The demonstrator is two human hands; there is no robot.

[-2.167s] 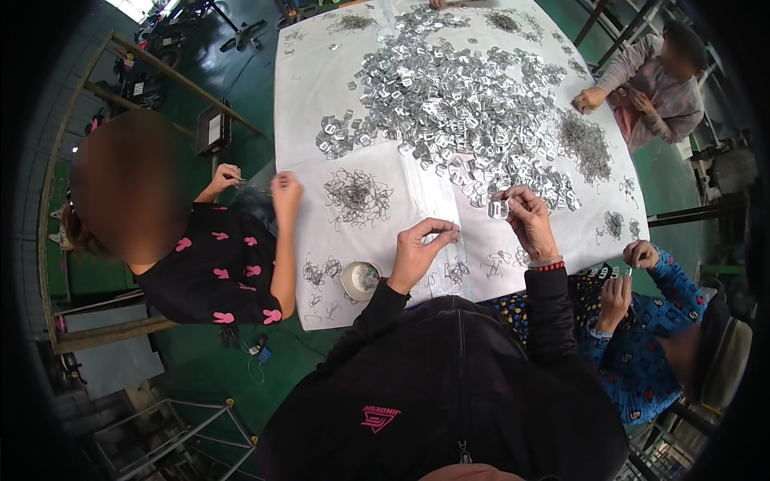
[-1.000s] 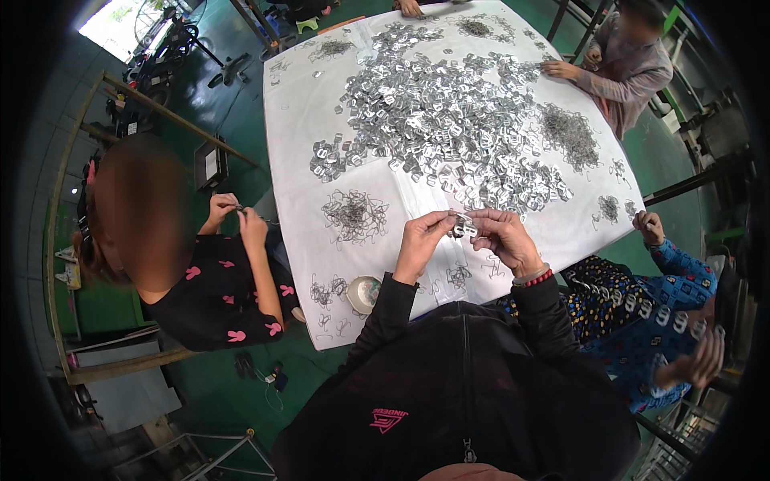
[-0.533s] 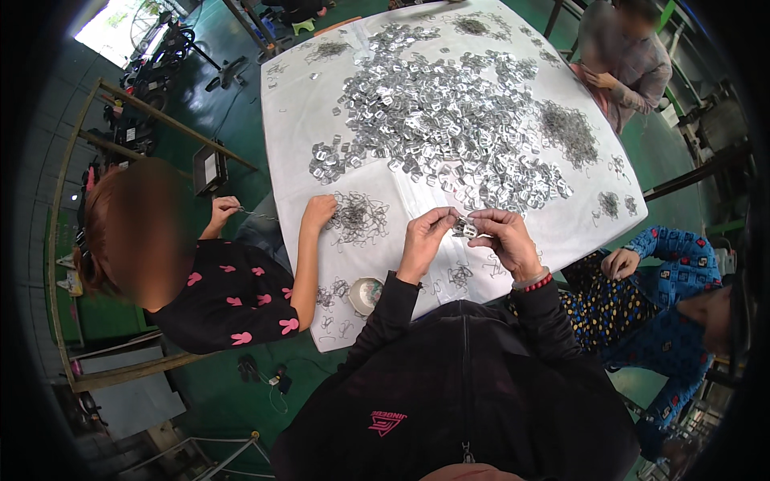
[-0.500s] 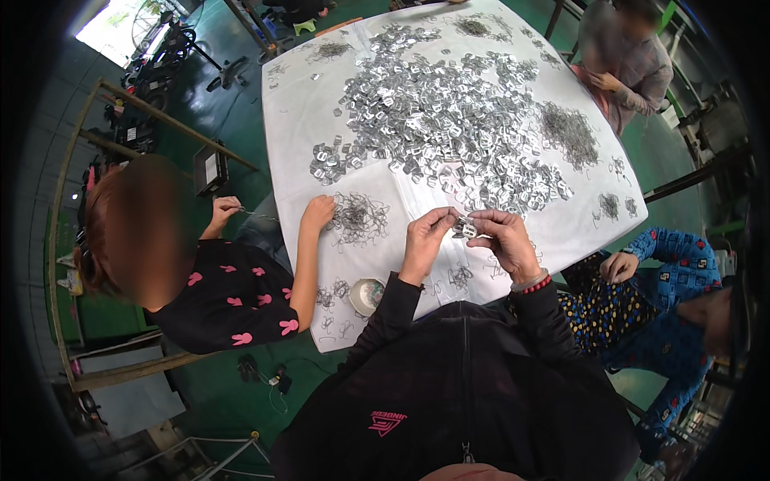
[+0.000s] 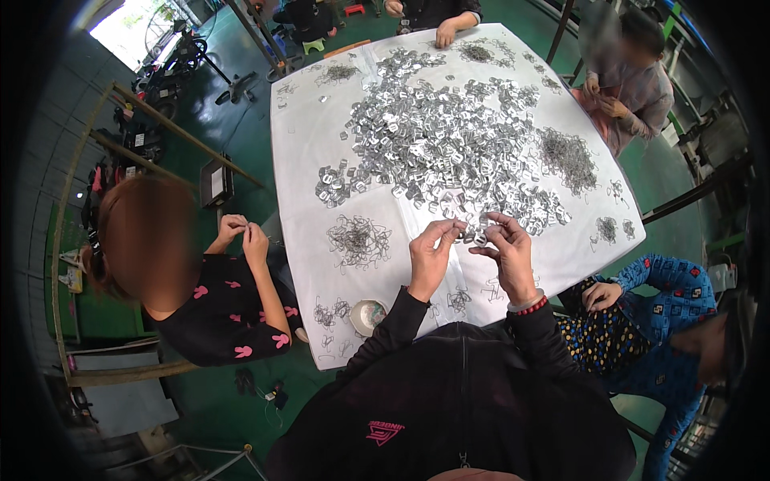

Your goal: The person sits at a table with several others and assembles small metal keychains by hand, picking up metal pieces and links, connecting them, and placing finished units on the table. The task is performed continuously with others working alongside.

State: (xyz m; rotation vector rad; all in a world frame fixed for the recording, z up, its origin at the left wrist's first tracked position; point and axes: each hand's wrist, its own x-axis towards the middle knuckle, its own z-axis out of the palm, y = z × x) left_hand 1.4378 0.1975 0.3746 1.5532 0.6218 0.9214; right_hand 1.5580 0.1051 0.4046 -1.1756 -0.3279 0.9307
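Note:
Over the near edge of a heap of small silver metal buckles (image 5: 433, 136), my two hands are held close together. My left hand (image 5: 431, 255) is closed in a pinch of thumb and forefinger, on something too small to make out. Facing it, my right hand (image 5: 513, 255) has its thumb and fingers curled around a silver buckle (image 5: 480, 239), partly hidden by the fingers. A red bead bracelet (image 5: 531, 307) circles my right wrist. Left of my left hand lies a pile of thin bent wire hooks (image 5: 358, 241).
A white-covered table (image 5: 309, 168) carries more wire piles (image 5: 568, 160). A round bowl (image 5: 369, 317) stands by my left forearm. Co-workers sit around: one at left (image 5: 233, 305) with hands together, one at right (image 5: 666, 297), others at the far side.
My hands have moved slightly apart from each other. The left co-worker's hand has left the wire pile and joined the other hand. At the far edge a person's hands have come into view.

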